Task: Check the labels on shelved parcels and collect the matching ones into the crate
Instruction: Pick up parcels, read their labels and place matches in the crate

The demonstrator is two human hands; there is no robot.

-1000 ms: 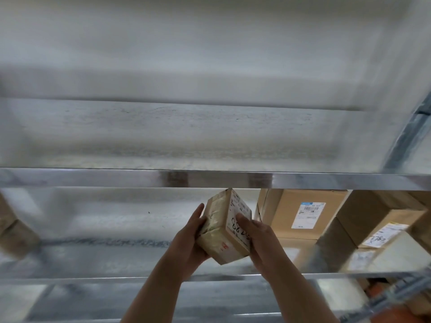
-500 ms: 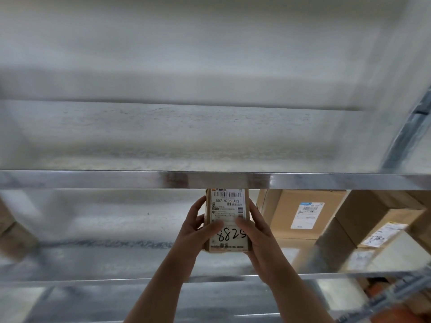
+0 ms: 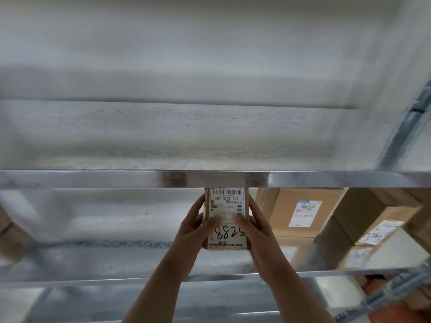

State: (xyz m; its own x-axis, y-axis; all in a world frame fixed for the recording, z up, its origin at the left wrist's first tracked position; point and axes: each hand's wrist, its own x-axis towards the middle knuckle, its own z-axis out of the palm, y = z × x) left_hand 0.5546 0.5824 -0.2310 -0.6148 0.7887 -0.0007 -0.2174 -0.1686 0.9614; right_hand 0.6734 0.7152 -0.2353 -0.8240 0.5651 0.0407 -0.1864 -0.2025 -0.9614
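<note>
Two bare forearms come up from below, and there are two hands on one small parcel point(image 3: 226, 244). The left hand point(image 3: 194, 231) grips its left side, fingers curled round the edge and thumb laid across the front. The right hand point(image 3: 258, 234) does the same on the right side, its thumb lying level with the other one. Neither hand is slack; both are wrapped closely round the cardboard.

The parcel stands upright between the palms, its white label point(image 3: 227, 205) facing the person. Above the thumbs the label shows a barcode and the print "507 N705 A32"; below them is handwritten "882" and a further digit cut off by the right hand.

Just behind the wrists runs the front edge of the lower shelf point(image 3: 70, 280), one of two metal shelves in sight. Right of the right hand, on that shelf, I count two cardboard boxes that show plainly: a box point(image 3: 279, 213) close by with one white label, and a second box point(image 3: 349, 213) farther right, turned at an angle, also labelled. Far off to the left of the left hand is one brown shape point(image 3: 9, 236), too blurred to name.

The parcel's top reaches the front edge of the upper shelf point(image 3: 93, 179), above both hands. That shelf's grey surface stretches away beyond.
</note>
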